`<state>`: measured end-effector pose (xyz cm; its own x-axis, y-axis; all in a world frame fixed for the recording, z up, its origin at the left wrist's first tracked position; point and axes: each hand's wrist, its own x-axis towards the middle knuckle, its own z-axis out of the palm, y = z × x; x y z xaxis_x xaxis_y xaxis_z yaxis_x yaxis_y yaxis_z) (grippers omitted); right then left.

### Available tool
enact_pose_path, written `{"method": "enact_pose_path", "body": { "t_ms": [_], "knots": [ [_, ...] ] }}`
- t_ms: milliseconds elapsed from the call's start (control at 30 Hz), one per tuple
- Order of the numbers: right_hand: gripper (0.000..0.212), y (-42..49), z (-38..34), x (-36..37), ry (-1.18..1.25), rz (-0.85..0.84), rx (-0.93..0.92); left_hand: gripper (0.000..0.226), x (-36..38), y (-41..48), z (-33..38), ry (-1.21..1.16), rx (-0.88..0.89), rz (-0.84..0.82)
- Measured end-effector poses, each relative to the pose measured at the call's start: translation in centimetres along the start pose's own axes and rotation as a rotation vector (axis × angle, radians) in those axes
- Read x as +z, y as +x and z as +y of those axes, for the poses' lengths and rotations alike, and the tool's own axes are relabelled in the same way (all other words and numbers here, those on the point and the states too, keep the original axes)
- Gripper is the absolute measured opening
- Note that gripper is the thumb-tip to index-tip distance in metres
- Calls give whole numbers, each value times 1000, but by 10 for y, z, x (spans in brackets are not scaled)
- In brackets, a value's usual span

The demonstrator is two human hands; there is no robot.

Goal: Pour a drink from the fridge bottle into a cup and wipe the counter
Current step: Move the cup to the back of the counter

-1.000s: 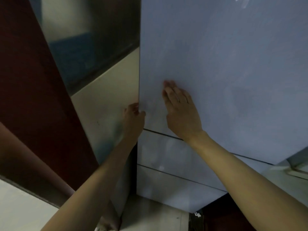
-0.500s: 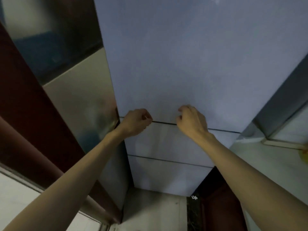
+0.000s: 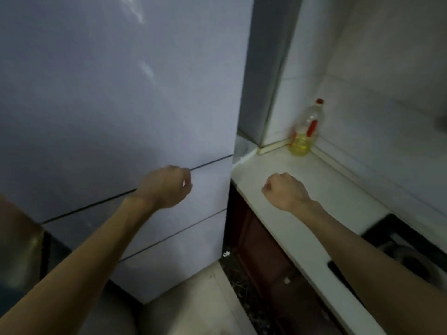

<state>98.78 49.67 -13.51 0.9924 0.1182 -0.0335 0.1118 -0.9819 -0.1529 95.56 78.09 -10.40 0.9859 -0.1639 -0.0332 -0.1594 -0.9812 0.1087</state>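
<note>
The big pale fridge (image 3: 116, 97) fills the left side, and all its doors are closed. The left hand (image 3: 167, 187) is curled into a loose fist right in front of the fridge, at the dark line between two doors, with nothing in it. To the right of the fridge runs a white counter (image 3: 300, 228). The right hand (image 3: 285, 192) hangs above it in a fist, also empty. A bottle (image 3: 306, 129) (yellow liquid, red cap) stands in the counter's back corner, right of the fridge.
</note>
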Motion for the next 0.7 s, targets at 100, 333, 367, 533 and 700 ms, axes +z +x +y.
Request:
{"method": "enact_pose_path", "body": {
  "t_ms": [100, 333, 367, 533, 700],
  "knots": [
    [32, -45, 28, 5, 45, 10, 130, 25, 12, 14, 31, -54, 146, -5],
    [29, -174, 91, 7, 68, -50, 442, 27, 49, 13, 155, -91, 538, -205],
    [29, -195, 101, 3, 87, -43, 488, 28, 51, 9, 177, -77, 599, -206],
    [30, -294, 147, -12, 118, 92, 702, 28, 49, -28, 281, -24, 862, -172],
    [23, -385, 183, -12, 45, 140, 846, 23, 48, -77, 363, 12, 1049, -189]
  ]
}}
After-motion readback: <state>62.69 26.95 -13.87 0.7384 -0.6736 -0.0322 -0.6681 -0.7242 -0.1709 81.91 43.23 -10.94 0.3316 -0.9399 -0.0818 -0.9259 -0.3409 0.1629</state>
